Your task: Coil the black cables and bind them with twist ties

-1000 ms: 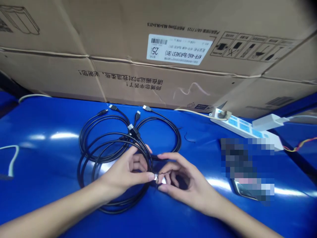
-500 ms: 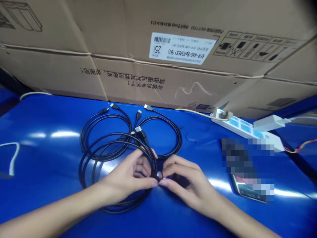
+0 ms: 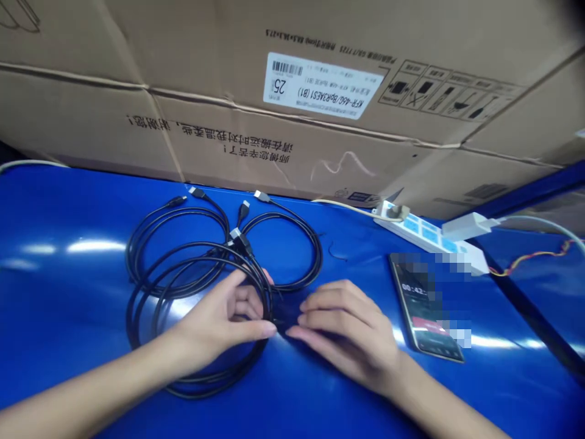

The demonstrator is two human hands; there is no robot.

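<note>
Head view: rubbery black cable coils (image 3: 196,244)

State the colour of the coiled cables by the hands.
The coiled cables are black, lying on a glossy blue tabletop; the head view shows them best.

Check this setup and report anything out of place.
The cardboard carton looks odd: its white barcode label and printed text read upside down, so it seems inverted. The coiled black cables overlap loosely, but no damage shows.
</note>
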